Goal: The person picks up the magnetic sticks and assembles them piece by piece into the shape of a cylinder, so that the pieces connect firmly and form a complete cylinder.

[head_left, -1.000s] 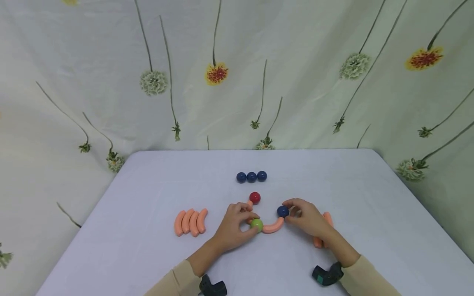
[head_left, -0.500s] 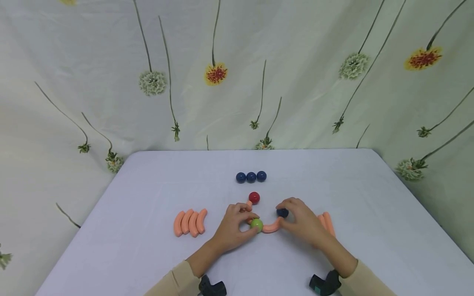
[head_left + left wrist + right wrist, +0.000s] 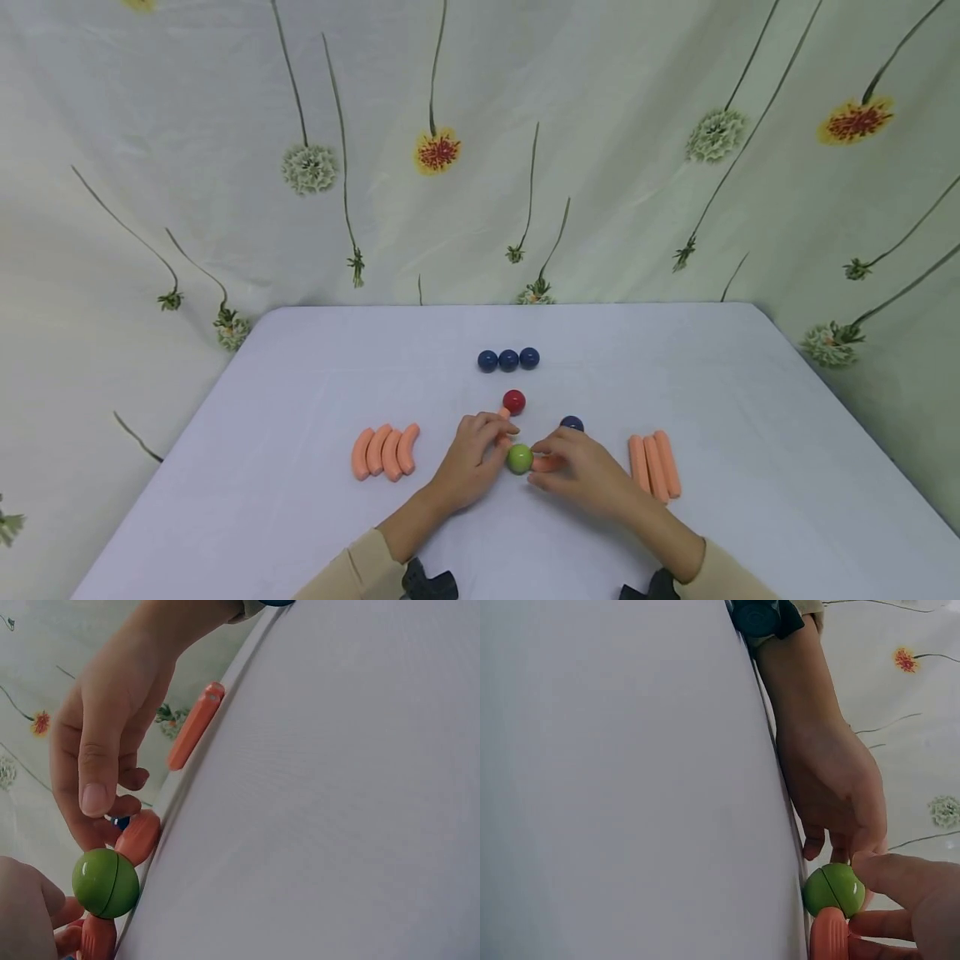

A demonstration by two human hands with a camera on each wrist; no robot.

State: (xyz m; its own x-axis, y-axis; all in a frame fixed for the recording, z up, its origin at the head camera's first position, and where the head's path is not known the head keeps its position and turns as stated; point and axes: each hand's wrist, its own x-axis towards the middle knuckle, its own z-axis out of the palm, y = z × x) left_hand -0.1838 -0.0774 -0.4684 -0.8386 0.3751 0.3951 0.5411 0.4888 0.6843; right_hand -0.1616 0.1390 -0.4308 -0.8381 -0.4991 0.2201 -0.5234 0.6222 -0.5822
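A green ball (image 3: 520, 459) with a seam sits between two orange rods on the table, in the middle of the head view. The curved orange rod (image 3: 547, 464) runs from its right side towards a dark blue ball (image 3: 572, 423). My right hand (image 3: 585, 471) is over this rod, index finger and thumb spread around it; in the left wrist view the thumb (image 3: 94, 796) stands off the rod. My left hand (image 3: 468, 458) is beside the green ball, fingers over the left orange rod (image 3: 504, 412), which is partly hidden and leads to a red ball (image 3: 513, 402).
Three blue balls (image 3: 508, 360) line up farther back on the white table (image 3: 420, 358). Several curved orange rods (image 3: 382, 452) lie to the left, three straight orange rods (image 3: 654, 467) to the right. A flowered cloth (image 3: 615, 167) hangs behind.
My right hand has left the blue ball and moved left to the curved orange rod by the green ball. My left hand has let go of the green ball, drawing slightly left.
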